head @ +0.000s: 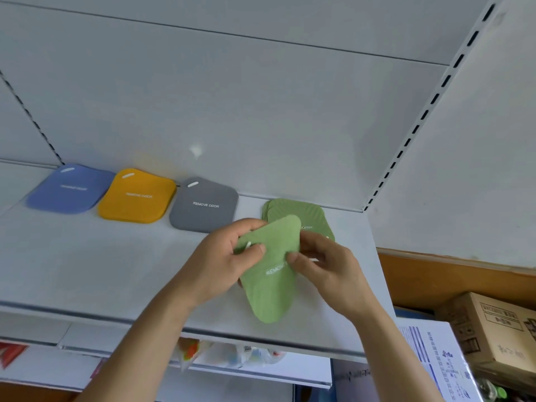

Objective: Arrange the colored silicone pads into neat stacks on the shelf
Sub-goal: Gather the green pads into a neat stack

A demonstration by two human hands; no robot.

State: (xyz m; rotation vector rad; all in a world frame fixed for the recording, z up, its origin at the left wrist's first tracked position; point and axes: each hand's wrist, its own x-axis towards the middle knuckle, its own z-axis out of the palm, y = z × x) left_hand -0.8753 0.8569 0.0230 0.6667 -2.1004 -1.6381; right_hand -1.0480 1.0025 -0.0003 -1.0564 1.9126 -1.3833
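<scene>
We see a blue pad [71, 189], a yellow pad [137, 196] and a gray pad [204, 205] lying in a row on the white shelf [87, 256], left of the middle. Brown boxes [493, 329] sit at the lower right. Our left hand [220, 262] and right hand [324, 265] both pinch a green pad [272, 274], thumbs on top. Behind it, partly hidden, lies a green stack [301, 213].

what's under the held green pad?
Behind the held green pad lies a green stack on the shelf, two layers showing. The stack's near part and any lower pads are covered.
</scene>
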